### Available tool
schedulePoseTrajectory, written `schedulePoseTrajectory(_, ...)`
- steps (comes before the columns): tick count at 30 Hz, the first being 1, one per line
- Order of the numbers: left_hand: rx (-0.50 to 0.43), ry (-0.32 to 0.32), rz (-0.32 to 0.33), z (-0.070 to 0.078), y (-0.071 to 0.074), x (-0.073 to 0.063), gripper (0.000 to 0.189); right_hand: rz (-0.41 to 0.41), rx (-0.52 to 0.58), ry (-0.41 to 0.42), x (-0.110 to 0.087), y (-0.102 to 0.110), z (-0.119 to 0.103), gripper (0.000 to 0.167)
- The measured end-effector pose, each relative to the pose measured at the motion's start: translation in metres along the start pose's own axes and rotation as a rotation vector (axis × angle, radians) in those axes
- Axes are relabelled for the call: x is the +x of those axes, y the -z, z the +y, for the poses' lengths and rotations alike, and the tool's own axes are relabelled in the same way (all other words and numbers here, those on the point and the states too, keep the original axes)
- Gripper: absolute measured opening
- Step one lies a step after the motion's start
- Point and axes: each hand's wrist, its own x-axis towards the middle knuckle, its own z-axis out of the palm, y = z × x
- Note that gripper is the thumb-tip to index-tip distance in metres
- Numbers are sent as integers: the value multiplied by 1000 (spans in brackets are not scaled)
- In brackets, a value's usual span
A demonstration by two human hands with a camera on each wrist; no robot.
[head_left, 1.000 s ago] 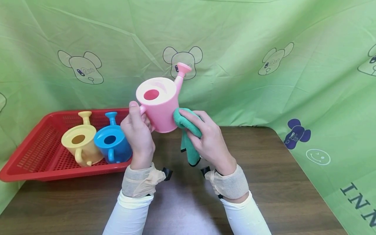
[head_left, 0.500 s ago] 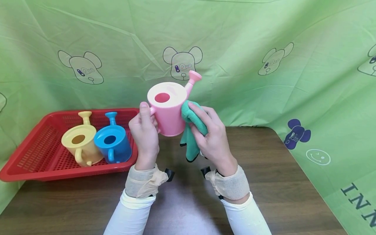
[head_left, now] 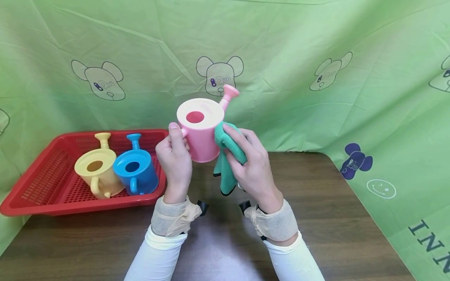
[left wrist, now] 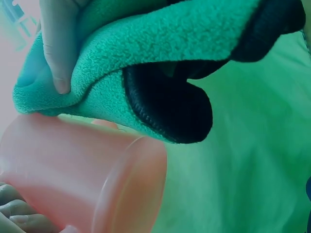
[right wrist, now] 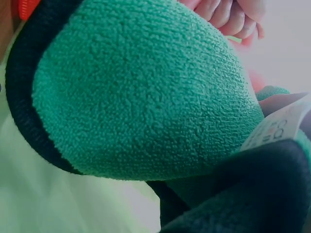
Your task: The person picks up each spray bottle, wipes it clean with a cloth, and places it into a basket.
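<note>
My left hand (head_left: 175,164) grips the handle of a pink watering can (head_left: 202,142) and holds it up above the table, spout pointing to the far right. In my right hand (head_left: 254,168) is a folded green cloth (head_left: 229,144) with dark edging, pressed against the right side of the can. The left wrist view shows the cloth (left wrist: 160,41) touching the can's wall (left wrist: 63,160), near its base. The cloth (right wrist: 146,97) fills much of the right wrist view, where a white label (right wrist: 279,127) shows on it.
A red plastic basket (head_left: 38,171) stands on the left of the wooden table (head_left: 316,218). Inside it a yellow watering can (head_left: 105,177) and a blue watering can (head_left: 142,175) sit side by side. A green curtain (head_left: 281,105) with printed bear heads hangs behind.
The pink watering can and my left hand have moved right and slightly down from a second ago. The cloth shifted right with them, then slightly back left, staying against the can's side.
</note>
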Motion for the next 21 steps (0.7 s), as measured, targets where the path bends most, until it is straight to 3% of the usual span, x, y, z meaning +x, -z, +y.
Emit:
schedulePoseTrajectory(6, 34, -56, 12, 0, -1, -2, 46, -16, -14, 19, -1, -2, -2, 46)
schedulePoseTrajectory(14, 169, -235, -23, -4, -5, -6, 47, -38, -59, 42, -3, -9, -6, 46)
schedulePoseTrajectory(21, 255, -322, -57, -6, -7, -9, 44, -29, -115, 45, -5, -15, -9, 44)
